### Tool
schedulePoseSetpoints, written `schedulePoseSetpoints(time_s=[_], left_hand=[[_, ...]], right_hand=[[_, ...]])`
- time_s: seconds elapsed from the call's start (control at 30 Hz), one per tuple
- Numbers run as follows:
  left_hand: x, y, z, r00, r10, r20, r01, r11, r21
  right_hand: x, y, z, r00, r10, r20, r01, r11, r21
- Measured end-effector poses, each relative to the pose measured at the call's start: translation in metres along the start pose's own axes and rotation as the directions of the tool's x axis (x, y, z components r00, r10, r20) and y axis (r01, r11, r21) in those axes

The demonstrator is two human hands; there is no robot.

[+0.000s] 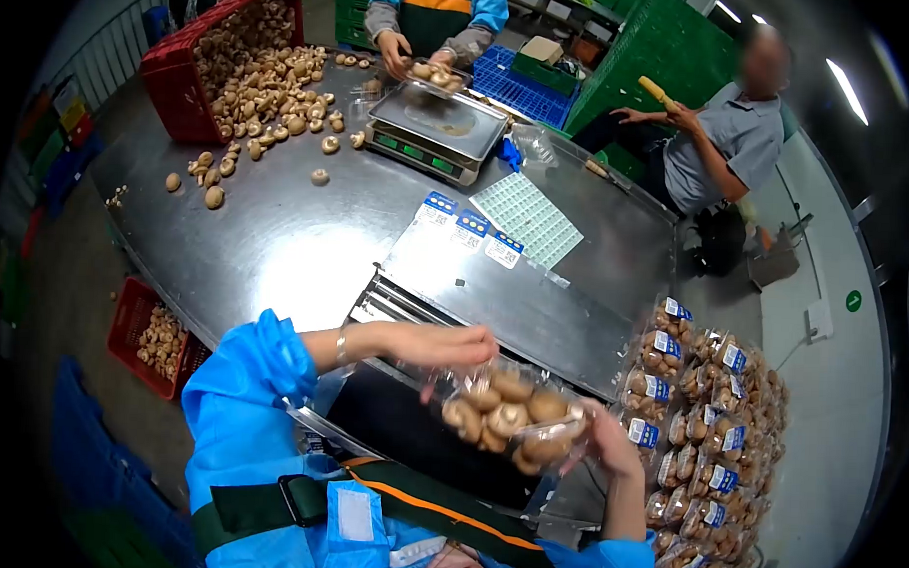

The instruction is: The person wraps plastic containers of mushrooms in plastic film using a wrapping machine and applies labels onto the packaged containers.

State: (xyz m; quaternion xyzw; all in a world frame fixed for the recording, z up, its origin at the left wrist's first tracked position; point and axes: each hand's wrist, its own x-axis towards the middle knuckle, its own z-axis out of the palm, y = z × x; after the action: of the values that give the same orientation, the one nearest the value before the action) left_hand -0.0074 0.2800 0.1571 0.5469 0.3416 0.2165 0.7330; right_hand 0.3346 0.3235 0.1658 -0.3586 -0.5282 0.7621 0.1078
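One clear plastic pack of brown mushrooms (508,418) is held up in front of the wearer's body, above a dark, recessed surface (404,427) at the near side of the tabletop (276,248). Its right end is gripped by the right hand (614,445), whose fingers are bent around the plastic. The left hand (442,346) is laid palm down at the pack's upper left edge, with the fingers extended and close together; because of blur, whether the pack is also pinched by it cannot be told. Metal rollers (404,307) are set beyond the left hand, partly covered by a pale plate (474,285). On the plate's far part, three blue and white labels (470,229) are arranged in a row, and a green-printed sheet (527,218) is placed beside them. To the right, labelled packs (714,443) are stacked in columns. At the far left, a red crate (176,89) is tipped on its side, and loose mushrooms (252,67) are spread from its mouth. A scale (430,128) is stationed near them; just behind it, a filled tray (437,77) is held by a co-worker in blue sleeves (491,7). At the upper right, a yellow object (656,91) is held by a person in a grey shirt (715,143). On the floor, mushrooms are contained in a second red crate (127,338).
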Motion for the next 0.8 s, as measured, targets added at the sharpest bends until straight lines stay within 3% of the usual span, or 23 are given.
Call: schedulePoseSetpoints(time_s=[0.03, 0.1, 0.17, 0.2, 0.23, 0.3, 0.4, 0.47, 0.5, 0.53, 0.57, 0.63, 0.67, 0.7, 0.77, 0.8], left_hand=[[-0.010, -0.011, 0.009, 0.999, 0.036, 0.033, -0.034, 0.998, -0.062], [-0.039, -0.016, 0.014, 0.986, -0.041, 0.160, 0.054, 0.995, -0.082], [-0.047, -0.080, 0.008, 0.971, -0.144, 0.191, 0.174, 0.973, -0.149], [-0.052, -0.101, 0.009, 0.969, -0.177, 0.173, 0.211, 0.956, -0.203], [-0.048, -0.133, 0.008, 0.979, -0.191, 0.065, 0.202, 0.924, -0.324], [-0.038, -0.183, 0.001, 0.955, -0.257, -0.146, 0.144, 0.835, -0.531], [-0.032, -0.165, 0.034, 0.858, -0.231, -0.458, -0.062, 0.840, -0.539], [-0.024, -0.161, 0.049, 0.739, -0.182, -0.648, -0.131, 0.905, -0.405], [-0.021, -0.159, 0.059, 0.666, -0.157, -0.729, -0.150, 0.929, -0.337], [-0.016, -0.147, 0.072, 0.571, -0.174, -0.802, -0.229, 0.905, -0.359], [-0.009, -0.155, 0.077, 0.510, -0.165, -0.844, -0.282, 0.895, -0.345], [-0.010, -0.169, 0.076, 0.407, -0.329, -0.852, -0.382, 0.786, -0.486], [-0.024, -0.171, 0.076, 0.372, -0.329, -0.868, -0.420, 0.774, -0.473], [-0.046, -0.175, 0.078, 0.336, -0.339, -0.879, -0.445, 0.765, -0.466], [-0.098, -0.203, 0.087, 0.503, -0.397, -0.768, -0.517, 0.574, -0.635], [-0.109, -0.208, 0.108, 0.387, -0.571, -0.724, -0.587, 0.453, -0.671]], right_hand=[[-0.010, 0.009, 0.007, 0.999, 0.004, 0.043, -0.002, 0.999, -0.034], [-0.026, 0.022, 0.025, 0.996, 0.029, 0.082, -0.027, 0.999, -0.031], [-0.020, 0.048, 0.037, 0.982, 0.178, -0.065, -0.176, 0.984, 0.035], [-0.008, 0.073, 0.034, 0.983, 0.145, -0.109, -0.147, 0.989, -0.008], [0.000, 0.099, 0.022, 0.969, 0.228, -0.096, -0.230, 0.973, -0.009], [0.013, 0.110, 0.023, 0.966, 0.209, -0.150, -0.215, 0.976, -0.023], [-0.011, 0.123, 0.026, 0.896, 0.326, -0.301, -0.251, 0.932, 0.262], [-0.027, 0.170, 0.029, 0.843, 0.260, -0.471, -0.145, 0.953, 0.267], [-0.029, 0.194, 0.034, 0.803, 0.235, -0.548, -0.100, 0.959, 0.264], [-0.026, 0.213, 0.050, 0.737, 0.090, -0.670, 0.069, 0.976, 0.208], [-0.020, 0.208, 0.069, 0.590, 0.105, -0.801, 0.165, 0.955, 0.246], [-0.013, 0.220, 0.075, 0.388, -0.054, -0.920, 0.315, 0.946, 0.077], [-0.025, 0.190, 0.085, 0.484, 0.158, -0.860, 0.388, 0.842, 0.373], [-0.044, 0.180, 0.085, 0.618, 0.272, -0.738, 0.407, 0.692, 0.596], [-0.083, 0.188, 0.086, 0.873, 0.219, -0.435, 0.271, 0.524, 0.807], [-0.092, 0.203, 0.095, 0.861, 0.246, -0.445, 0.218, 0.612, 0.760]])
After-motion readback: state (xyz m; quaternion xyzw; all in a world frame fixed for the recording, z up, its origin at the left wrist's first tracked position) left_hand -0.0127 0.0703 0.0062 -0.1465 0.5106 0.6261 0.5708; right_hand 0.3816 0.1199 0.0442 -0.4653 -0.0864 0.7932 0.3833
